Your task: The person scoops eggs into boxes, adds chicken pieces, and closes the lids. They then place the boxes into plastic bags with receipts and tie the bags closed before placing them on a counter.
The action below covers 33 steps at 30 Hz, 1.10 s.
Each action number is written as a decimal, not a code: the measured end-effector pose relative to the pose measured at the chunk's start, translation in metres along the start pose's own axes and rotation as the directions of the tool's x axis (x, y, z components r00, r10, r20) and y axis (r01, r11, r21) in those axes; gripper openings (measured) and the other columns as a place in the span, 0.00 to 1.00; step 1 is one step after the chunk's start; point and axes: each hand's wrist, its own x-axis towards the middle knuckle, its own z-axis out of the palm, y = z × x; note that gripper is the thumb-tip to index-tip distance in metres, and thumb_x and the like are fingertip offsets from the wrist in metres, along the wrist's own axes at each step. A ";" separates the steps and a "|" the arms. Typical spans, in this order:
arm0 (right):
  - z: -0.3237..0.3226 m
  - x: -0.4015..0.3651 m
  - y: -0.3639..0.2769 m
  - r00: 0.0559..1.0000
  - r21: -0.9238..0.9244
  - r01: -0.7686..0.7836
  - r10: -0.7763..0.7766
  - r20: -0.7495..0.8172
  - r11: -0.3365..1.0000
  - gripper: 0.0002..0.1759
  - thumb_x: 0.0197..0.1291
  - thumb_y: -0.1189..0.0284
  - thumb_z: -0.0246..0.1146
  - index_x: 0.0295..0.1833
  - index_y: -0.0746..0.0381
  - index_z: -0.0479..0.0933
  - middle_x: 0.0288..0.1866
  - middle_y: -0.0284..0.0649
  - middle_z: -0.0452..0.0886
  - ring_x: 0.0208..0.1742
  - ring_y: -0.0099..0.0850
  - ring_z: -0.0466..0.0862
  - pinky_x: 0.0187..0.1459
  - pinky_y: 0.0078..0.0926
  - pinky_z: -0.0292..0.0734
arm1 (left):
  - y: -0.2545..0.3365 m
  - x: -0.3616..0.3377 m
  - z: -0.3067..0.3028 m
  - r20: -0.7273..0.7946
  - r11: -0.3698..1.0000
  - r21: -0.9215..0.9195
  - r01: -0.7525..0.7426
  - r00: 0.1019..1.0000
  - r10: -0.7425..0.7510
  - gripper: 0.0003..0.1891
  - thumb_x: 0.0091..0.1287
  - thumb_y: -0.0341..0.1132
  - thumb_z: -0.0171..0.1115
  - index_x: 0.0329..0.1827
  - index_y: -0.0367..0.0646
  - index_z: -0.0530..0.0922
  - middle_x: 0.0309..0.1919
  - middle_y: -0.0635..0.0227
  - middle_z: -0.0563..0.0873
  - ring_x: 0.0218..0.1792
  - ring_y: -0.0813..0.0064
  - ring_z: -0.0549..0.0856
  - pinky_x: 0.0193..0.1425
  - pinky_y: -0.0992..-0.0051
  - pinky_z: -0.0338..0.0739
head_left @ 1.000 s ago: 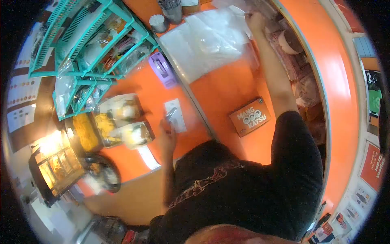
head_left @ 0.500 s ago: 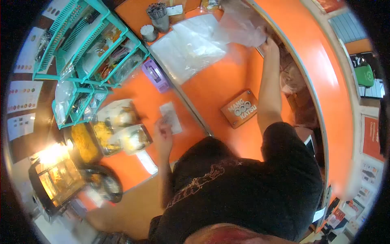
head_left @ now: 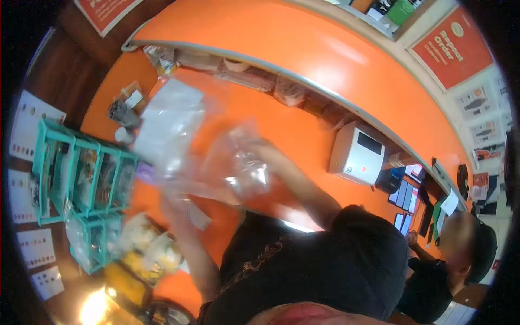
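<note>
A clear plastic bag (head_left: 241,170) hangs over the orange counter, crumpled and shiny. My right hand (head_left: 264,153) is closed on its right side, the fingers partly behind the film. My left hand (head_left: 176,197) is at the lower left of the bag, smeared by motion; whether it grips the film cannot be made out. Beyond it lies a stack of flat clear plastic bags (head_left: 170,116). A white paper slip (head_left: 199,216) lies just right of my left wrist. The purple object (head_left: 145,172) beside the stack is partly covered.
Teal basket drawers (head_left: 89,170) stand at the left, near packed food containers (head_left: 146,244) and a bright lamp (head_left: 93,310). A cup of dark straws (head_left: 122,112) is at the back left. On the right are a white printer (head_left: 357,154), several screens (head_left: 403,195) and a co-worker (head_left: 433,287).
The view has swung right, bringing the printer and co-worker into sight. My right hand has drawn the plastic bag in toward my body, and my left hand has moved from the paper slip toward it.
</note>
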 end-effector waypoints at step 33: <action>0.092 -0.228 0.122 0.971 -0.418 -0.084 -0.019 -0.237 0.905 0.04 0.57 0.81 0.70 0.37 0.63 0.81 0.31 0.33 0.84 0.30 0.21 0.81 0.32 0.20 0.74 | 0.009 -0.218 0.003 0.573 0.879 0.455 0.142 0.709 -0.411 0.14 0.72 0.41 0.64 0.38 0.35 0.83 0.31 0.61 0.86 0.33 0.75 0.83 0.39 0.71 0.77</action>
